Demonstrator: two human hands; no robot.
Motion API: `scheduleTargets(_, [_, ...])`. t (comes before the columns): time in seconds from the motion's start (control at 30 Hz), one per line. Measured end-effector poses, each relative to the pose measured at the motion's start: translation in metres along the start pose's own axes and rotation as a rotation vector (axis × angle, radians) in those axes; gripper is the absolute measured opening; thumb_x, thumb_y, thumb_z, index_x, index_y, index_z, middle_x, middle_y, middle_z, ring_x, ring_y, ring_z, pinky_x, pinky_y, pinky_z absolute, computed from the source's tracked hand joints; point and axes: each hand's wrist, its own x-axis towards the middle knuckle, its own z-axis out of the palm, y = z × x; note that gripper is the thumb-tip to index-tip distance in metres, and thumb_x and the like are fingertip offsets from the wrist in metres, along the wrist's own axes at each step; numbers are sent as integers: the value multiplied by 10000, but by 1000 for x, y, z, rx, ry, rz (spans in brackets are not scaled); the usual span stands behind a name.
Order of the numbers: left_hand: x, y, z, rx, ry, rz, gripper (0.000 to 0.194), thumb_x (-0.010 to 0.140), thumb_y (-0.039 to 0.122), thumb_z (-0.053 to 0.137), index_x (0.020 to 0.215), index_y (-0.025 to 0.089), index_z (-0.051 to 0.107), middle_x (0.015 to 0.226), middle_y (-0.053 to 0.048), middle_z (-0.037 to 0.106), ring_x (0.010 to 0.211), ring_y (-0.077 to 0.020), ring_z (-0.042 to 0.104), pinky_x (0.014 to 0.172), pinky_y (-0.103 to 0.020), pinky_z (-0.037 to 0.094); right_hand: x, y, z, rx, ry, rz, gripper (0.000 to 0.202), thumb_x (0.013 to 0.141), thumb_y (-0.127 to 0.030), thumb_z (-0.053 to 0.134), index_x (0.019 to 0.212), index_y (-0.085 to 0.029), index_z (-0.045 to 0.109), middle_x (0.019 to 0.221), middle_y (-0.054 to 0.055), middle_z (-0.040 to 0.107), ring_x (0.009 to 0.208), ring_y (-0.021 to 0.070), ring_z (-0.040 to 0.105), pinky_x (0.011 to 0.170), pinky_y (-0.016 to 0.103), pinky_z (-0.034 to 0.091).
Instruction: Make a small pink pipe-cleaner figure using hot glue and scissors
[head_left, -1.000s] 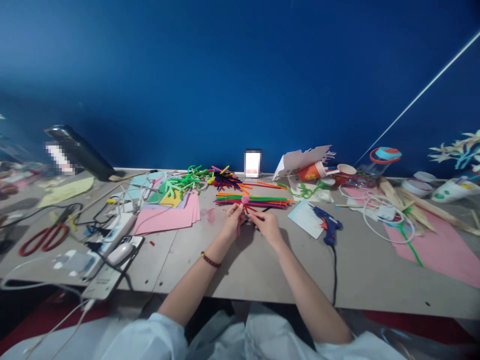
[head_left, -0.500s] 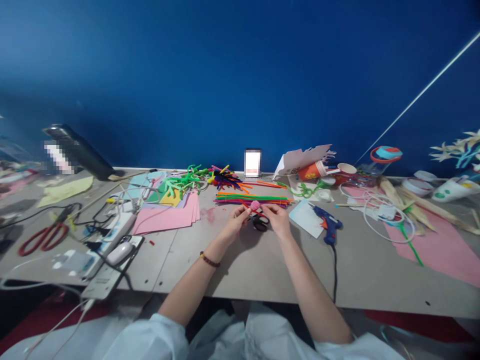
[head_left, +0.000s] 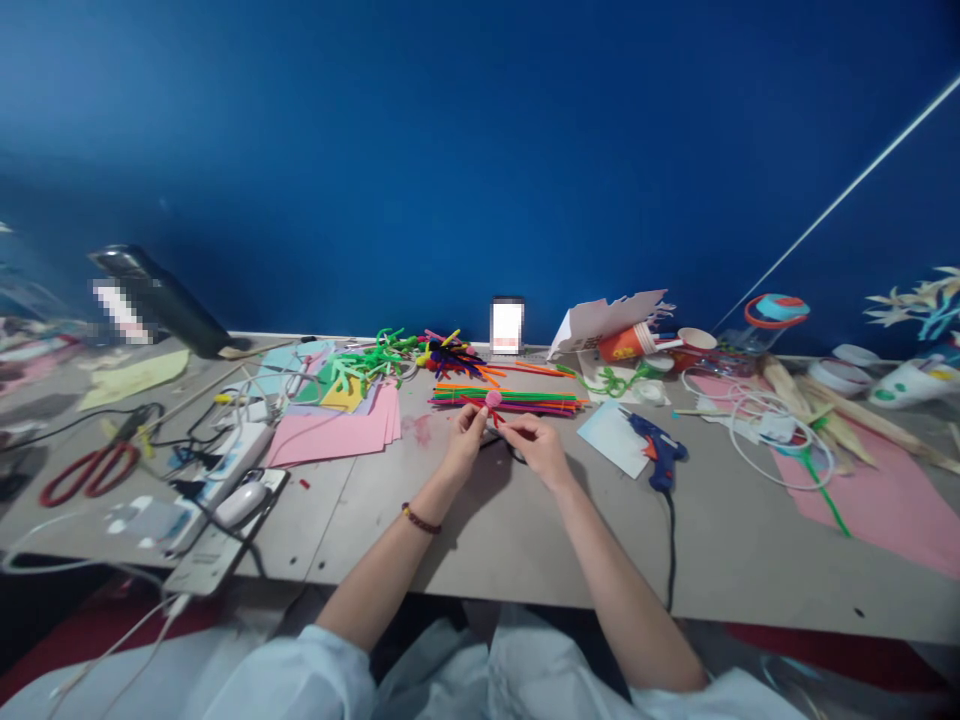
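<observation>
Between my hands is a red pipe cleaner (head_left: 495, 417) with a round pink piece (head_left: 493, 399) at its top. My left hand (head_left: 469, 432) pinches the red pipe cleaner on the left side. The fingertips of my right hand (head_left: 534, 443) are closed on it from the right. Black-handled scissors (head_left: 517, 455) lie on the table, partly hidden below the hands. Just beyond my fingers is a bundle of green, orange and purple pipe cleaners (head_left: 517, 398).
A blue glue gun (head_left: 660, 452) lies at the right by a pale blue sheet (head_left: 613, 440). Pink paper (head_left: 330, 437), a power strip (head_left: 221, 490) and red-handled scissors (head_left: 94, 475) are on the left. A phone (head_left: 508, 325) stands against the blue wall.
The pink piece and the red pipe cleaner have moved slightly left and up. My right hand has shifted left and a little lower, bringing its fingertips nearer my left hand.
</observation>
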Motion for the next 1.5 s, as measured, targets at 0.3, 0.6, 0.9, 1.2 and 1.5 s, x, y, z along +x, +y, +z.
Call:
scheduleTargets(0.3, [1, -1, 0, -279, -68, -219, 382, 625, 416, 764, 617, 176, 468, 538, 54, 458, 451, -53, 410, 444, -194, 326, -1, 4, 5, 35, 27, 310, 318, 632, -470, 680, 743, -175, 726, 573, 24, 656, 410, 117, 494, 393, 239, 366])
scheduleTargets(0.6, [3, -1, 1, -156, -19, -132, 338, 612, 422, 771, 679, 147, 588, 575, 28, 556, 459, -52, 457, 460, -195, 373, 8, 5, -1, 225, 124, 350, 377, 586, -459, 725, 834, -176, 726, 802, 59, 733, 714, 189, 652, 629, 275, 494])
scheduleTargets(0.9, [-4, 3, 4, -79, -84, -158, 400, 585, 499, 763, 669, 141, 608, 568, 23, 558, 469, -61, 461, 449, -190, 351, 6, -2, -10, -266, 298, -96, 447, 708, -438, 675, 1086, -202, 650, 1086, 101, 670, 1001, 248, 595, 907, 400, 442])
scheduleTargets(1.2, [-5, 0, 2, 30, -171, -65, 317, 671, 458, 710, 680, 148, 646, 557, 23, 542, 494, -69, 443, 510, -207, 361, 1, -7, -9, -203, 142, -56, 231, 758, -398, 621, 794, -186, 705, 761, 58, 700, 654, 186, 599, 658, 307, 471])
scheduleTargets(1.5, [-8, -3, 1, 599, -161, 376, 211, 767, 367, 629, 806, 165, 675, 711, -28, 654, 601, -124, 538, 561, -237, 409, 7, 4, -8, 253, 156, 316, 262, 575, -415, 747, 640, -180, 654, 603, -8, 644, 557, 126, 541, 577, 250, 417])
